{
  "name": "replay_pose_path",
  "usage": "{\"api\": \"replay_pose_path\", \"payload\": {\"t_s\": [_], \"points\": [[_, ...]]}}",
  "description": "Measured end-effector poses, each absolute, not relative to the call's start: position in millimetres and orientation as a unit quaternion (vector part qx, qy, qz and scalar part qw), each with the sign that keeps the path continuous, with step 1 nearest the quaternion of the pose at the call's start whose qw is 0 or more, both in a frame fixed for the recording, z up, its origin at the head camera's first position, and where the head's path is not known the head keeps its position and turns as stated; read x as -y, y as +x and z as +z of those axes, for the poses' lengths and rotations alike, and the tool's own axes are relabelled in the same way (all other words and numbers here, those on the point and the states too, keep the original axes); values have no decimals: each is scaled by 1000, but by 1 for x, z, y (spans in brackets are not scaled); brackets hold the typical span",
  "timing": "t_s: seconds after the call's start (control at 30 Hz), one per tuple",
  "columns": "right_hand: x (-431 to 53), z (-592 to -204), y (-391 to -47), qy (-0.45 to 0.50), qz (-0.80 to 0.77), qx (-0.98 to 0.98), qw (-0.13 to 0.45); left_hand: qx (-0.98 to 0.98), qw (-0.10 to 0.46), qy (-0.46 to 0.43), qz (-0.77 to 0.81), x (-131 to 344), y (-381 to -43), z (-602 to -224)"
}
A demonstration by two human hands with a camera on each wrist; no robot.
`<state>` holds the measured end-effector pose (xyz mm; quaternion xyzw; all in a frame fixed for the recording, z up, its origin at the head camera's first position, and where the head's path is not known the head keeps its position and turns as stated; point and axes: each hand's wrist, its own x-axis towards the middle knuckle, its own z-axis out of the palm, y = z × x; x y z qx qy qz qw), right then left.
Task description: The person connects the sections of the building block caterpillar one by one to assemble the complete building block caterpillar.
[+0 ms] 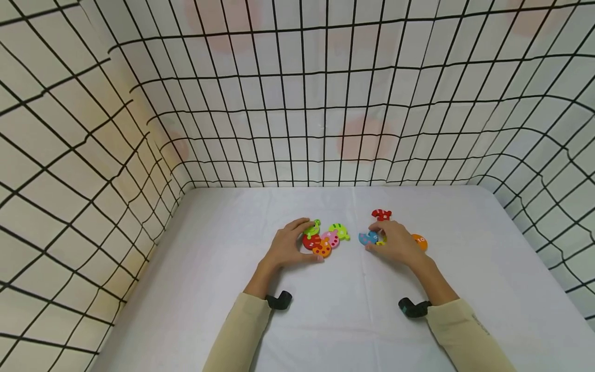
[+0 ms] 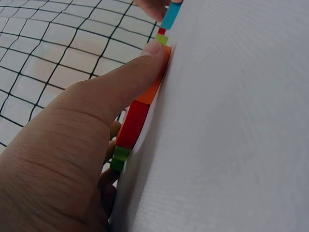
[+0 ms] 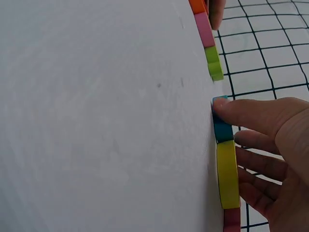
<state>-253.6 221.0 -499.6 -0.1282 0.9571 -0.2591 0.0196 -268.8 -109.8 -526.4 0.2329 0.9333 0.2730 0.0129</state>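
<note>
Several pieces (image 1: 312, 242) fill the curled left grip (image 1: 286, 248), the right grip (image 1: 396, 243) pinching a blue piece (image 1: 366, 238)

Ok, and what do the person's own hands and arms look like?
The left sleeve and right sleeve are long and beige. The left wrist device and right wrist device are black, bent and rounded. The left hand and right hand are bare.

White tabletop (image 1: 334, 320) — black wire grid (image 1: 325, 108) along back and sides, pale pink-blotched backdrop (image 1: 313, 121) behind.
</note>
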Motion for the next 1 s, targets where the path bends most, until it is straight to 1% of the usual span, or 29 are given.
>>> {"api": "replay_pose_path", "payload": {"t_s": [0.27,0.63,0.83,1.0], "points": [[-217,-498,-252,-114,-246,-962,40,-931,6,210,299,109,-269,-527],[-214,-501,-253,-117,-250,-961,28,-934,12,202,294,110,-270,-528],[-211,-497,-252,-121,-265,-957,20,-930,6,203,306,110,-270,-529],[-207,-493,-253,-124,-291,-948,25,-928,4,199,314,110,-270,-529]]}}
